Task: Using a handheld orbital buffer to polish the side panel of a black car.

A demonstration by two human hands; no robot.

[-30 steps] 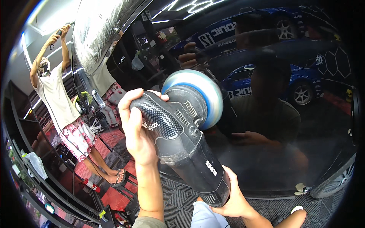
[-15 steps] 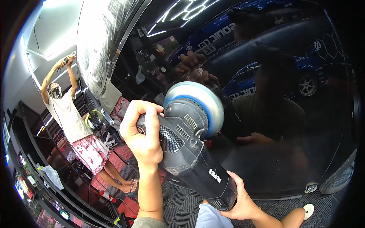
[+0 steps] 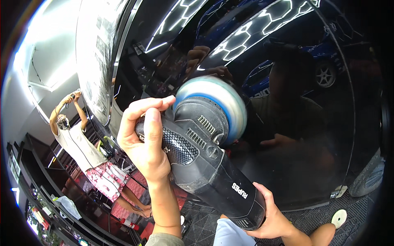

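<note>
- Since a second ago the black polisher (image 3: 205,160) has shifted slightly right along the glossy black car panel (image 3: 312,164), and the view has closed in.
- At far left another person (image 3: 88,151) stands with arms raised.
- The left hand (image 3: 143,139) has its grip wrapped over the polisher's head.
- The blue-and-white foam pad (image 3: 223,102) presses on the panel.
- The right hand (image 3: 273,217) has its grip closed round the rear handle.
- A white disc (image 3: 339,218) lies on the floor mat.
</note>
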